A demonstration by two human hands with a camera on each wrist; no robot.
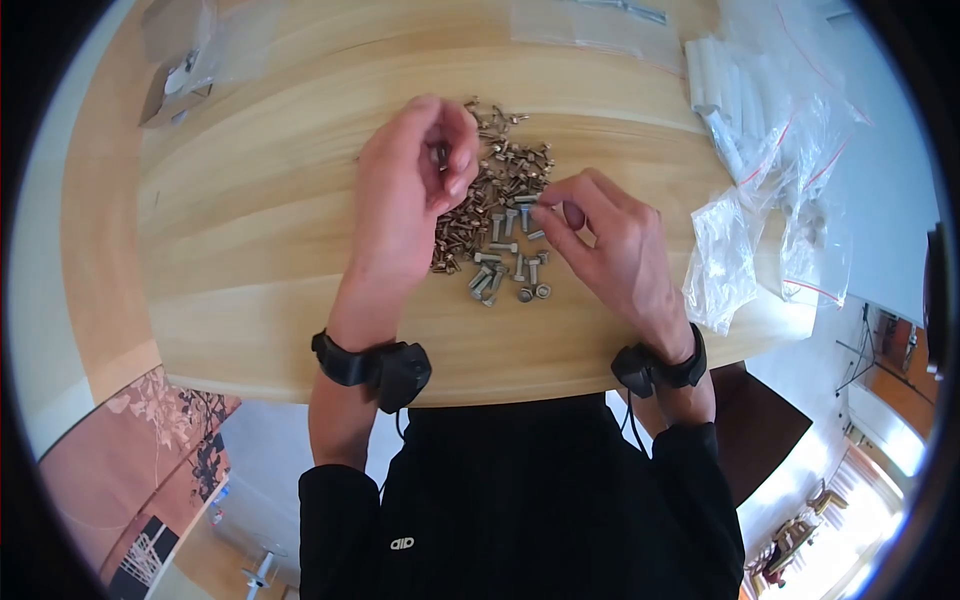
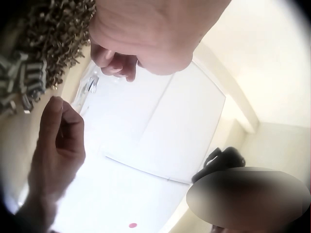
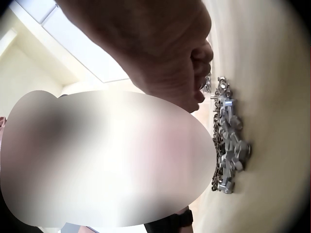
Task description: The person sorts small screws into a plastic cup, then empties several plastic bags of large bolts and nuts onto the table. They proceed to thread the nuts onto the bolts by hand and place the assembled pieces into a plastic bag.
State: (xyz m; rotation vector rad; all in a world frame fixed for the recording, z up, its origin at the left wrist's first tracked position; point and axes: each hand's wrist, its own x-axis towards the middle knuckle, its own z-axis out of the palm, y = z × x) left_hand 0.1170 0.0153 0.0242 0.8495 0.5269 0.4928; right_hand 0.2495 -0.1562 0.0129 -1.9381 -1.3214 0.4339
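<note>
Many small brown screws (image 1: 515, 165) form a pile on the table, with larger silver bolts (image 1: 497, 280) at its near side. My left hand (image 1: 400, 195) is over the pile's left edge, its fingers curled round what look like a few brown screws, mostly hidden in the palm. My right hand (image 1: 620, 245) is at the right of the silver bolts, thumb and index fingertips close together beside a bolt; whether they pinch it cannot be told. In the left wrist view the right hand (image 2: 58, 150) is below the silver bolts (image 2: 31, 80).
Clear plastic bags (image 1: 725, 255) and white cylinders (image 1: 715, 80) lie at the right of the table (image 1: 260, 250). A small open box (image 1: 175, 95) sits at the far left, and another flat bag (image 1: 600, 30) along the far side.
</note>
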